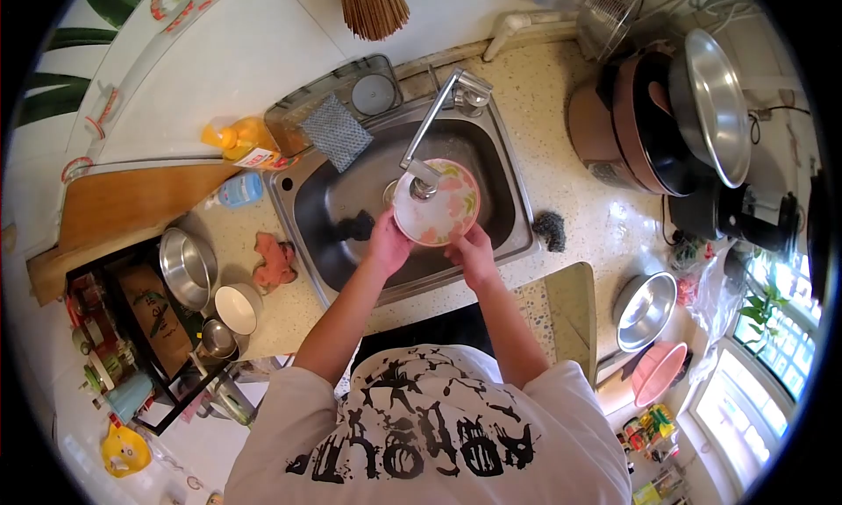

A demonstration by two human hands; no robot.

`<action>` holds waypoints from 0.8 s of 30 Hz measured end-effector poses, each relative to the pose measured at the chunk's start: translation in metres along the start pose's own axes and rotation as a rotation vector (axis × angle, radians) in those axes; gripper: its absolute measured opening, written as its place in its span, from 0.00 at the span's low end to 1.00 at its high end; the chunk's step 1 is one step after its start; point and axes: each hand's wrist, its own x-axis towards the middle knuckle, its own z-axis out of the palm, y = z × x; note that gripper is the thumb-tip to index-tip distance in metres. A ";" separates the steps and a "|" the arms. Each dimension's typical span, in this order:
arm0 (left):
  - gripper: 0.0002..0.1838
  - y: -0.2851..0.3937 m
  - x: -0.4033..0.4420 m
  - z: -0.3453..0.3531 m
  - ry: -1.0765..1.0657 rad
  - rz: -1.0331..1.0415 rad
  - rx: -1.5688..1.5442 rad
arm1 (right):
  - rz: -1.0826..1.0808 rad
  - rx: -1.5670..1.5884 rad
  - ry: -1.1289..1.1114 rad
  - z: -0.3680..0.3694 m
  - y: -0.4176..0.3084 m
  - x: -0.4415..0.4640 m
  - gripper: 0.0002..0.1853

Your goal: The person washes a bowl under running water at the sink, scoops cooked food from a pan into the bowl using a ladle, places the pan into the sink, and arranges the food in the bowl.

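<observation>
A white plate with a pink and green flower pattern (455, 209) is held over the sink, under the faucet (436, 119). My left hand (388, 241) grips its lower left rim, and my right hand (473, 252) grips its lower right rim. The faucet's spout end covers part of the plate, and whether water runs is hard to make out. Below the plate lies the steel sink basin (320, 209), with a dark scrubber (355, 226) in it near my left hand.
A grey cloth (336, 131) hangs over the sink's back left rim beside a dish rack (289, 99). An orange detergent bottle (242, 139), a red cloth (274, 261) and steel bowls (188, 268) stand left. Right are a dark scouring pad (550, 231) and a rice cooker (605, 128).
</observation>
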 end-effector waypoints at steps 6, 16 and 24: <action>0.23 -0.038 -0.007 -0.016 -0.055 -0.054 0.105 | 0.011 0.223 0.034 0.027 0.012 -0.020 0.17; 0.27 -0.005 0.011 -0.037 -0.111 -0.121 0.056 | 0.113 0.098 0.052 -0.012 -0.018 -0.001 0.19; 0.29 0.007 0.009 -0.027 -0.141 -0.155 -0.092 | 0.017 -0.081 -0.061 -0.022 -0.007 0.013 0.17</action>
